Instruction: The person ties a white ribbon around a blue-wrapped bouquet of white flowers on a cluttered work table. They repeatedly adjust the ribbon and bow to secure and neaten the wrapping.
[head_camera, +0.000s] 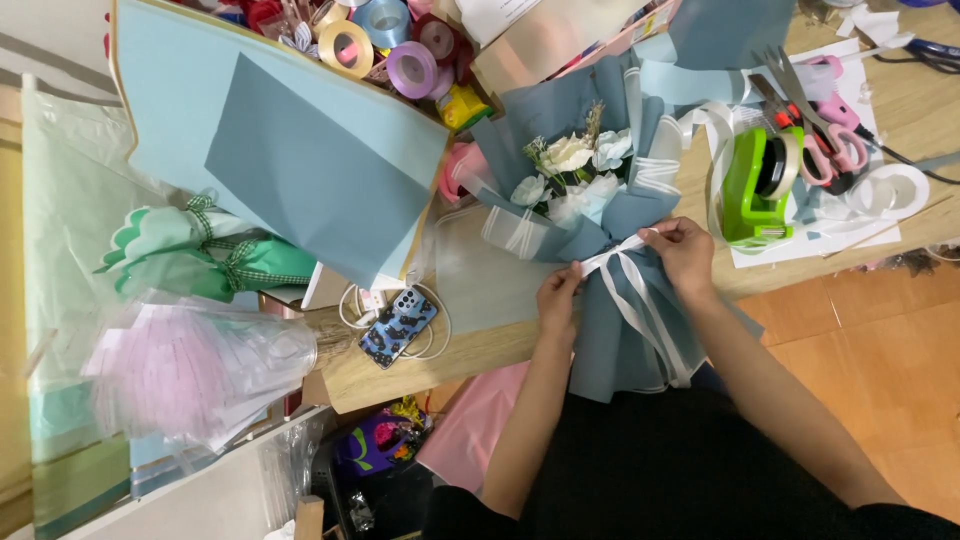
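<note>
Left hand: grip pinched shut on the white ribbon at the near left of the bouquet's waist.
Right hand: grip closed on the same white ribbon, at its right end, fingers curled over the wrap.
Bouquet: lies on the desk in front of the person, white and pale blue flowers pointing far, stems end hanging over the near edge; wrapped in dusty blue paper with pale striped edging.
White ribbon: drawn across the narrow waist of the bouquet between both hands, loose tails falling near over the blue paper.
Tape dispenser: green, just right of the bouquet, on a white sheet.
Scissors: pink-handled, far right of the dispenser.
Ribbon rolls: several colours, far side, left of the bouquet.
Blue paper sheets: large, left of the bouquet.
Phone: patterned case, near left on the desk, on a white cable.
</note>
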